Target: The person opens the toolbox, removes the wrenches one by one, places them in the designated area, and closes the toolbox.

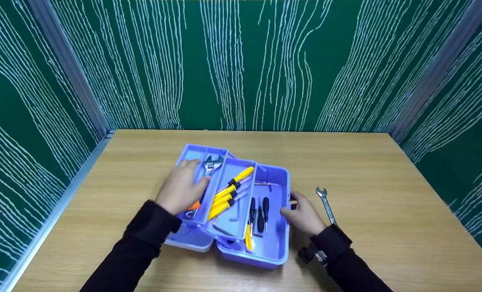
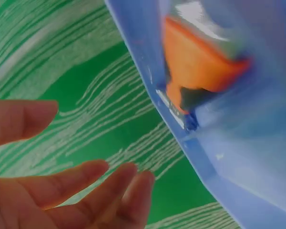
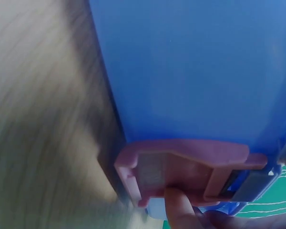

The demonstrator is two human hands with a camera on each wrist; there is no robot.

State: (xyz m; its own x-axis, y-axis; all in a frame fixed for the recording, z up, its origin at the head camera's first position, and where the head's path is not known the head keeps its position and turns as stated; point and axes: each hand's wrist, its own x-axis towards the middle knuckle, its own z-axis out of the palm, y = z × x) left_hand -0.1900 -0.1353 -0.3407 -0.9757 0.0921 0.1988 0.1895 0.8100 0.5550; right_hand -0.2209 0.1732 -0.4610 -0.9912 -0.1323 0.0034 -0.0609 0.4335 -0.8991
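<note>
A blue-purple toolbox [image 1: 279, 253] stands unfolded on the table, its stepped trays swung to the left. My left hand [image 1: 184, 186] is over the upper tray [image 1: 192, 152], fingers spread and holding nothing. Beside it in that tray lie an adjustable wrench [image 1: 212, 165] and an orange-handled tool [image 2: 195, 62]. On the right, my right hand [image 1: 304, 213] grips the toolbox wall, thumb at the rim. In the right wrist view one finger touches the reddish latch [image 3: 176, 171]. Several yellow-handled screwdrivers [image 1: 222, 207] lie in the middle tray, and black-handled screwdrivers [image 1: 260, 221] in the bottom compartment.
An open-ended wrench [image 1: 326, 205] lies on the wooden table [image 1: 387, 227], right of the toolbox and partly behind my right wrist. Green walls [image 1: 257, 81] with white wavy lines enclose the table at the back and sides.
</note>
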